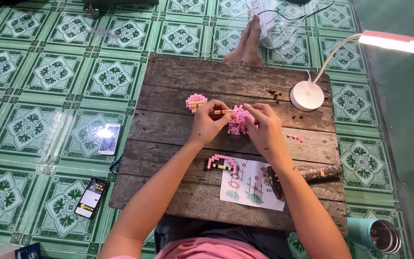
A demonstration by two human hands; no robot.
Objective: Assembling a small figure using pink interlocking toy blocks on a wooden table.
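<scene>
A pink block model (238, 121) made of tiny bricks sits between both hands above the wooden board (178, 79). My right hand (263, 127) grips its right side. My left hand (207, 121) pinches a thin yellow-and-red piece (223, 111) against the model's left edge. A small pink and yellow assembly (196, 101) lies just left of my left hand. A curved pink and black assembly (222, 163) rests by my left forearm, beside a printed instruction sheet (245, 189).
A white desk lamp (307, 95) stands at the board's right, its lit head reaching out. Loose dark pieces (274, 94) and pink pieces (295, 138) lie nearby. Two phones (109, 138) (91, 197) lie on the green tiled floor. A teal cup (378, 234) sits lower right; bare feet (246, 45) beyond the board.
</scene>
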